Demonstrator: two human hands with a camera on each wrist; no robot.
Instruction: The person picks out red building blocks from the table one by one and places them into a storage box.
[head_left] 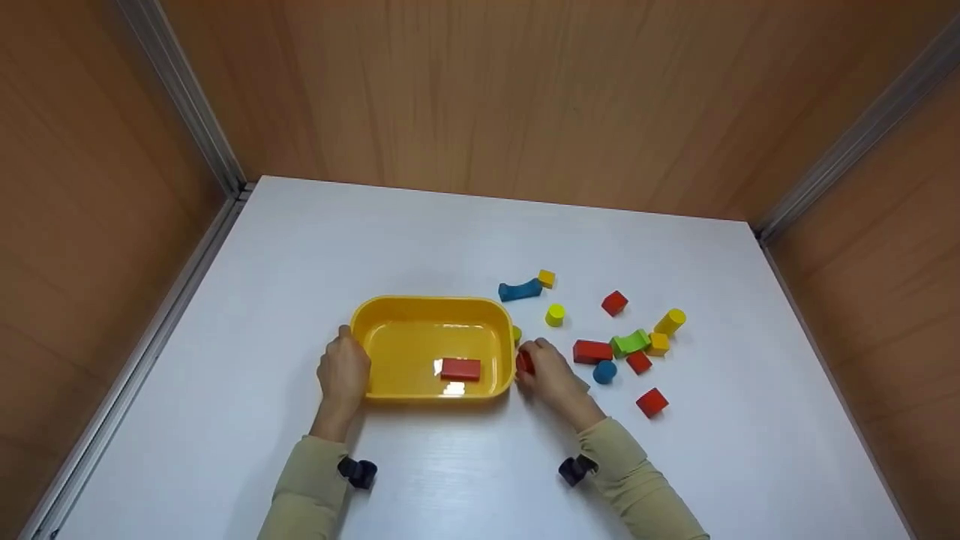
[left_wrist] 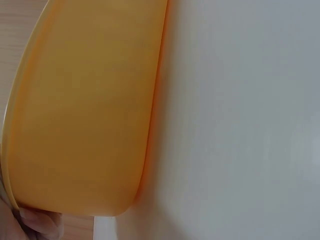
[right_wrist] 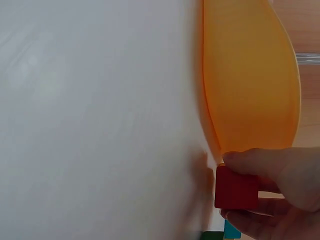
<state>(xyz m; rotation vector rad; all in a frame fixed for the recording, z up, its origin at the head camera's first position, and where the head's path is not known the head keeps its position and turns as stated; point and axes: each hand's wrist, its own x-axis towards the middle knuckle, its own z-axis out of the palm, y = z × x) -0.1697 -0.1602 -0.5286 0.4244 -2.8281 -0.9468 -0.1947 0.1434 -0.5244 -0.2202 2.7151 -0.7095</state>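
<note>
A yellow plastic tub (head_left: 390, 337) sits on the white table with a red rectangular block (head_left: 460, 369) lying inside it. At the tub's left end my left hand (head_left: 344, 369) grips the rim; the left wrist view catches only its fingertips (left_wrist: 42, 222) under the rim. Beside the right end, my right hand (head_left: 553, 376) pinches a red block (right_wrist: 236, 187) between thumb and fingers, close to the tub's outer wall. Partly hidden behind the tub's right edge is a yellow-green block (head_left: 517, 334).
Right of the tub lie a blue arched block (head_left: 520, 291), a yellow-green cylinder (head_left: 555, 315), a red oblong block (head_left: 592, 352), a blue cylinder (head_left: 604, 372), a green arched block (head_left: 630, 343), a yellow cylinder (head_left: 670, 322) and several cubes. Wooden walls enclose the table's back and sides.
</note>
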